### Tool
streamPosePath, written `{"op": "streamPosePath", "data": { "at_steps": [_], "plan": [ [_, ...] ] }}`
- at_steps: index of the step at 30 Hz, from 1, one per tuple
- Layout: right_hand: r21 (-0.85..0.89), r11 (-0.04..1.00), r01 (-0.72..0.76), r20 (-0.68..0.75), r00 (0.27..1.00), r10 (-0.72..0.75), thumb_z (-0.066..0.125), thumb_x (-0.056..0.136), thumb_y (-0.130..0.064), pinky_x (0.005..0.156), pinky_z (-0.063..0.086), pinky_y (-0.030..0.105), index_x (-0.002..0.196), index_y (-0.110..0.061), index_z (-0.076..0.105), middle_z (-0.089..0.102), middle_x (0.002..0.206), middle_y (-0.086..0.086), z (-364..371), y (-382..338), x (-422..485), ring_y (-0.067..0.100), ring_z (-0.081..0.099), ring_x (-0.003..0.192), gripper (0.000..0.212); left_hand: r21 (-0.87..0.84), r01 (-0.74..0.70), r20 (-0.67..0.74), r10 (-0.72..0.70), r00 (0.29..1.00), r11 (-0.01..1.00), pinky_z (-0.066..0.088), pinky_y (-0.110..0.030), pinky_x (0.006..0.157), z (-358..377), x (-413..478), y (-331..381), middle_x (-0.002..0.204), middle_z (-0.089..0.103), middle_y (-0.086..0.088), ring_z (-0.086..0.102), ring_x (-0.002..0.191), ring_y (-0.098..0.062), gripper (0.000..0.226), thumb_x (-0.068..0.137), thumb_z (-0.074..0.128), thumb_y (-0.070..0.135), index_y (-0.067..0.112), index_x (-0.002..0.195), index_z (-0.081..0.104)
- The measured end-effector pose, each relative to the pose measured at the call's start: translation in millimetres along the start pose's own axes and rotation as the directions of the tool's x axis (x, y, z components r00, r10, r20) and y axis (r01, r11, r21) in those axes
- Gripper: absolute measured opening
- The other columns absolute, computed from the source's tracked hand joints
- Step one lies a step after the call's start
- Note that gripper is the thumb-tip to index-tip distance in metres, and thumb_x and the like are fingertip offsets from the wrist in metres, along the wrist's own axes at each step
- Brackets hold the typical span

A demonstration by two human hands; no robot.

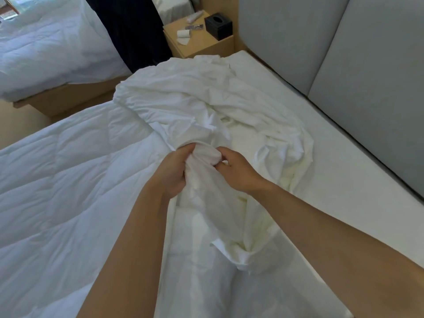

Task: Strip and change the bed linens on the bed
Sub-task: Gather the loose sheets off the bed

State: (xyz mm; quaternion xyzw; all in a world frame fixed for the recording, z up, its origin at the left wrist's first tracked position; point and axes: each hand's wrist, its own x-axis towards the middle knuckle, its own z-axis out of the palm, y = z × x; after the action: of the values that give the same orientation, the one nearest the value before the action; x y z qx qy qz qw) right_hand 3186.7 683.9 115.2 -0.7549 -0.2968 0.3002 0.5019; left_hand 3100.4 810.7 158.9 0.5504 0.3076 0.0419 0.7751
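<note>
A crumpled white sheet [197, 95] lies bunched across the middle of the bed. My left hand [174, 171] and my right hand [238, 171] both grip a gathered fold of it, close together, above the bed. A white quilted duvet [59, 191] covers the left part of the bed. The bare white mattress [332, 171] shows on the right, along the headboard.
A grey padded headboard [344, 53] runs along the right. A wooden nightstand [215, 45] stands at the back with a black tissue box [219, 25], a remote and a paper roll. A second made bed [50, 47] stands at the far left, across a floor gap.
</note>
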Motion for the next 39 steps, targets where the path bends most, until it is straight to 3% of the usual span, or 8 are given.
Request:
{"op": "streamPosePath", "data": {
  "at_steps": [4, 6, 11, 17, 25, 32, 35, 39],
  "plan": [
    [-0.014, 0.996, 0.085, -0.225, 0.97, -0.086, 0.051, 0.093, -0.006, 0.065, 0.04, 0.017, 0.089, -0.006, 0.064, 0.061, 0.084, -0.001, -2, -17, 5, 0.011, 0.054, 0.076, 0.014, 0.173, 0.019, -0.144, 0.006, 0.99, 0.985, 0.052, -0.03, 0.079, -2, -1, -1, 0.104, 0.07, -0.005, 0.066, 0.095, -0.019, 0.026, 0.094, 0.052, 0.032, 0.012, 0.106, 0.064],
    [0.069, 0.985, 0.159, -0.358, 0.925, -0.124, 0.052, 0.091, -0.006, 0.068, 0.042, 0.013, 0.092, -0.01, 0.068, 0.063, 0.084, -0.006, -8, -32, 7, 0.005, 0.055, 0.077, 0.016, 0.145, 0.025, -0.06, -0.016, 0.998, 0.989, 0.054, -0.03, 0.078, -5, -5, -6, 0.104, 0.072, -0.006, 0.067, 0.097, -0.022, 0.032, 0.087, 0.059, 0.036, 0.014, 0.11, 0.064],
    [0.095, 0.981, 0.17, -0.207, 0.967, -0.148, 0.053, 0.089, -0.004, 0.067, 0.043, 0.007, 0.087, -0.017, 0.069, 0.064, 0.079, -0.011, 4, -50, 6, 0.0, 0.058, 0.075, 0.02, 0.475, -0.125, 0.113, 0.08, 0.99, 0.871, 0.054, -0.021, 0.073, -2, -5, -14, 0.098, 0.072, 0.005, 0.067, 0.097, -0.013, 0.027, 0.082, 0.069, 0.022, 0.027, 0.108, 0.064],
    [0.269, 0.963, -0.03, -0.017, 0.999, 0.036, 0.058, 0.091, -0.016, 0.086, 0.048, 0.021, 0.112, -0.014, 0.064, 0.066, 0.102, -0.006, 6, -24, 8, 0.007, 0.06, 0.094, 0.022, 0.167, -0.045, -0.053, 0.055, 0.997, 0.985, 0.054, -0.035, 0.084, 2, -5, -17, 0.111, 0.068, -0.013, 0.066, 0.103, -0.026, 0.027, 0.094, 0.052, 0.016, 0.006, 0.118, 0.063],
    [0.001, 0.997, -0.071, 0.097, 0.993, 0.071, 0.048, 0.095, -0.016, 0.057, 0.036, 0.017, 0.07, -0.019, 0.057, 0.053, 0.066, -0.01, 5, -8, 6, 0.003, 0.046, 0.057, 0.027, -0.032, -0.059, -0.192, 0.052, 0.98, 0.998, 0.054, -0.033, 0.071, 9, 3, 3, 0.087, 0.07, -0.006, 0.068, 0.081, -0.02, 0.021, 0.094, 0.054, 0.026, 0.01, 0.092, 0.068],
    [0.04, 0.993, -0.107, 0.197, 0.975, 0.098, 0.051, 0.092, -0.013, 0.072, 0.043, 0.016, 0.11, -0.018, 0.06, 0.062, 0.101, -0.004, 1, -8, -1, 0.011, 0.058, 0.089, 0.021, -0.16, -0.085, -0.04, 0.079, 0.996, 0.983, 0.058, -0.034, 0.073, -5, -3, -3, 0.097, 0.073, -0.006, 0.069, 0.093, -0.021, 0.032, 0.097, 0.041, 0.033, 0.011, 0.106, 0.064],
    [-0.126, 0.989, -0.075, 0.11, 0.99, 0.089, 0.05, 0.096, -0.019, 0.055, 0.032, 0.015, 0.066, -0.025, 0.048, 0.048, 0.068, -0.01, 2, -5, -2, 0.01, 0.046, 0.065, 0.031, -0.124, -0.075, -0.009, 0.074, 0.997, 0.989, 0.058, -0.029, 0.07, -7, -3, -6, 0.1, 0.074, 0.0, 0.069, 0.095, -0.016, 0.038, 0.085, 0.049, 0.042, 0.015, 0.109, 0.062],
    [-0.053, 0.996, 0.077, -0.148, 0.986, -0.084, 0.049, 0.096, -0.016, 0.059, 0.034, 0.017, 0.059, -0.029, 0.044, 0.044, 0.063, -0.016, -8, -19, 1, 0.002, 0.045, 0.06, 0.04, 0.078, -0.021, 0.017, 0.02, 1.0, 0.997, 0.055, -0.027, 0.077, -8, -3, -5, 0.108, 0.072, 0.0, 0.067, 0.102, -0.015, 0.046, 0.084, 0.059, 0.051, 0.018, 0.116, 0.062]
  ]
}}
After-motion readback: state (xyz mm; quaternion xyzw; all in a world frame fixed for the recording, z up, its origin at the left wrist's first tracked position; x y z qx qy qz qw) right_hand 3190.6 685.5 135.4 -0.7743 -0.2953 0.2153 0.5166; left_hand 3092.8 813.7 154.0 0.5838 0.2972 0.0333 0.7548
